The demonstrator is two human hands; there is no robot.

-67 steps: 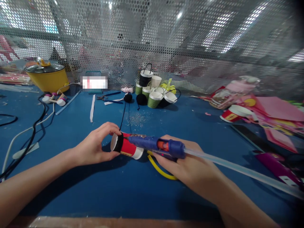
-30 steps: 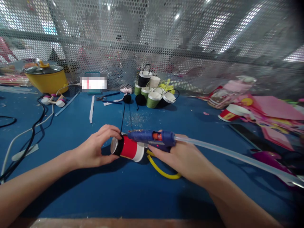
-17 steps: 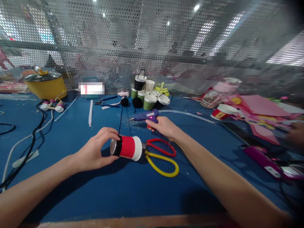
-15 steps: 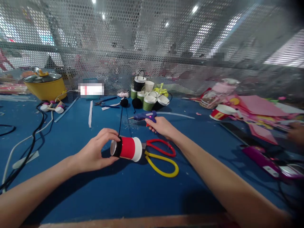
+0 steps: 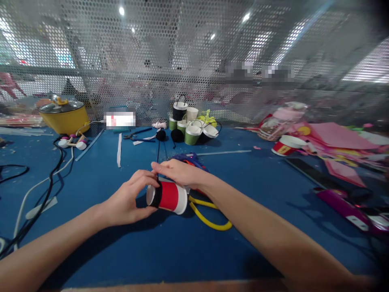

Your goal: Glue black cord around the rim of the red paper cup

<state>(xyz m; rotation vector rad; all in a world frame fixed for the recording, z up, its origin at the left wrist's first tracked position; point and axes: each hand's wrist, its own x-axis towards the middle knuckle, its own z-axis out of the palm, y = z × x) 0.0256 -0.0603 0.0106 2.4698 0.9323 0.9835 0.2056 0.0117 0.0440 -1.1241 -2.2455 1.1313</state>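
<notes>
A red paper cup (image 5: 169,196) with a black band near its white bottom lies on its side on the blue table (image 5: 127,251). My left hand (image 5: 129,199) is wrapped round its bottom end. My right hand (image 5: 178,172) reaches across over the cup, fingers close together, fingertips at a thin black cord (image 5: 158,151) where it meets the cup's band. The blue glue gun (image 5: 189,158) lies on the table just behind my right hand. Yellow and red scissors (image 5: 209,219) lie right of the cup.
A cluster of small green, black and white cups (image 5: 191,126) stands at the back by the perforated metal screen. A yellow pot (image 5: 64,115) and cables (image 5: 45,178) are at the left. Another red cup (image 5: 285,146), pink sheets (image 5: 343,140) and a purple tool (image 5: 349,205) lie at the right.
My right hand carried the glue gun away from the cup, set it down behind, let go and came back to the cord at the cup. My left hand kept hold of the cup.
</notes>
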